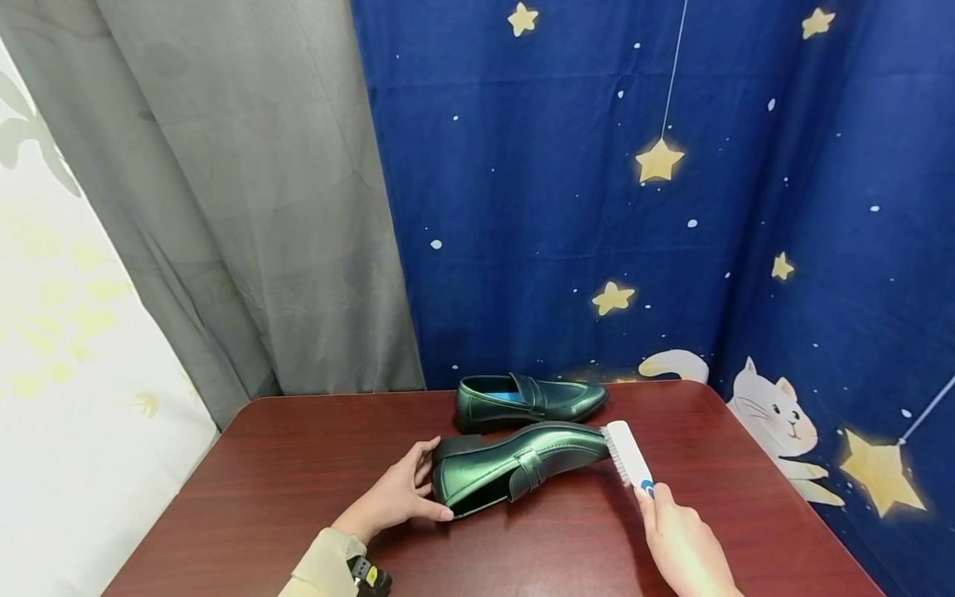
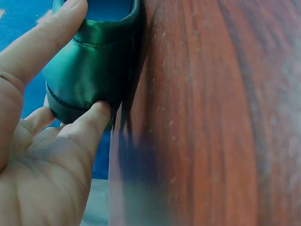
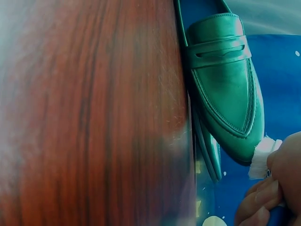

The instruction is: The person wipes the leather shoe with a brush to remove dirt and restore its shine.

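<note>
A dark green loafer (image 1: 485,471) lies on its side on the table, its opening towards me and its toe to the right. My left hand (image 1: 399,491) grips its heel end; in the left wrist view the thumb is at the collar and fingers press low on the heel (image 2: 89,77). A white brush (image 1: 628,454) with pale bristles is held by its handle in my right hand (image 1: 685,537). Its bristles (image 3: 260,160) touch the loafer's toe in the right wrist view. The brush handle is mostly hidden by the fingers.
Behind the held shoe, a matching green loafer (image 1: 570,400) stands upright near the table's back edge. The reddish-brown wooden table (image 1: 298,464) has rounded back corners. Grey and blue star-patterned curtains (image 1: 537,207) hang right behind it.
</note>
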The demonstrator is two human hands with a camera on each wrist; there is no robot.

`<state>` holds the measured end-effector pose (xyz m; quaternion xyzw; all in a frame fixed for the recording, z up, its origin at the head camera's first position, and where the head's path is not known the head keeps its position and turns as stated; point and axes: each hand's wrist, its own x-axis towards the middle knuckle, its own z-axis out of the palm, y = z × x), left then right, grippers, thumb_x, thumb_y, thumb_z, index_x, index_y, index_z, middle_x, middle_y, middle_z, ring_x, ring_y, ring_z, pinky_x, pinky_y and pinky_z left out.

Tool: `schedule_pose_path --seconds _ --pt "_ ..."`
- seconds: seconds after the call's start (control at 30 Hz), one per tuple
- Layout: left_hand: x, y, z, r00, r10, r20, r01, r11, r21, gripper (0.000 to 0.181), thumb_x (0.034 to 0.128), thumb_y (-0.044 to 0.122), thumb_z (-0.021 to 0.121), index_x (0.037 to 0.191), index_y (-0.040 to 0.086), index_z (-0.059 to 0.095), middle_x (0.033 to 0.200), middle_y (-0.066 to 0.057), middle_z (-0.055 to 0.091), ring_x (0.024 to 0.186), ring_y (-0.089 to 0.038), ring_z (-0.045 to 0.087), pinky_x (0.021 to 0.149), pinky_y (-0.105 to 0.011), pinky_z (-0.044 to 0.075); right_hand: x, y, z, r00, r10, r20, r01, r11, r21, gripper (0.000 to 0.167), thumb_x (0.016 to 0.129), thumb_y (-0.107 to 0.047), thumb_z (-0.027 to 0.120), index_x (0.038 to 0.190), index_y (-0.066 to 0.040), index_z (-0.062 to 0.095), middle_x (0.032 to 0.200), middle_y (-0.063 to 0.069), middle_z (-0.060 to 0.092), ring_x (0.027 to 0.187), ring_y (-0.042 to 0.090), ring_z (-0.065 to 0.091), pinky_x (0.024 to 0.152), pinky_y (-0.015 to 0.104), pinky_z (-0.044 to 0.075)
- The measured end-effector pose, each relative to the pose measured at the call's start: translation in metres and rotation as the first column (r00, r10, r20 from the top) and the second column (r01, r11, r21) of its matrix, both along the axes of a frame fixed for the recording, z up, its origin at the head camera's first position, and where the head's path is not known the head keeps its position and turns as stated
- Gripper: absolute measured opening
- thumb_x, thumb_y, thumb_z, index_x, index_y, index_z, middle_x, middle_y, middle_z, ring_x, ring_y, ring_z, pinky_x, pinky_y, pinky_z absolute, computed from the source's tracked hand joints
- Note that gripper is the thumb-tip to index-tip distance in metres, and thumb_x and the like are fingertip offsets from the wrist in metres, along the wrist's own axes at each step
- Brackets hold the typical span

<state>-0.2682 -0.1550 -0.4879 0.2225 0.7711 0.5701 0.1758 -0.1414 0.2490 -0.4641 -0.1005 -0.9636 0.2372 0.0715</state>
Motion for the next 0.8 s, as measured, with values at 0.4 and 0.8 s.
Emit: schedule_pose_path --seconds 0.4,0.8 --pt "-0.001 0.000 -0.003 1.000 0.000 -0.001 0.000 1.000 0.004 0.115 0.0719 0.009 0.092 0.159 0.005 0.017 0.168 -0.025 0.004 0.154 -0.041 0.014 0.112 -0.052 0.040 -0.003 -0.008 0.001 0.997 0.022 -0.069 -0.020 1.000 0.021 0.039 0.108 -0.042 0.044 0.101 -0.004 0.052 0.071 0.015 0.062 0.064 0.035 0.065 0.055 0.052 0.044" --pt "0.001 0.000 -0.002 1.000 -0.001 -0.003 0.001 1.000 0.001 0.115 0.0727 0.009 0.091 0.159 0.003 0.016 0.169 -0.022 0.004 0.153 -0.042 0.014 0.112 -0.052 0.040 -0.008 -0.022 0.008 0.993 0.036 -0.109 -0.032 0.999 0.033 0.034 0.105 -0.037 0.052 0.100 -0.003 0.054 0.070 0.017 0.063 0.061 0.036 0.064 0.053 0.052 0.045"
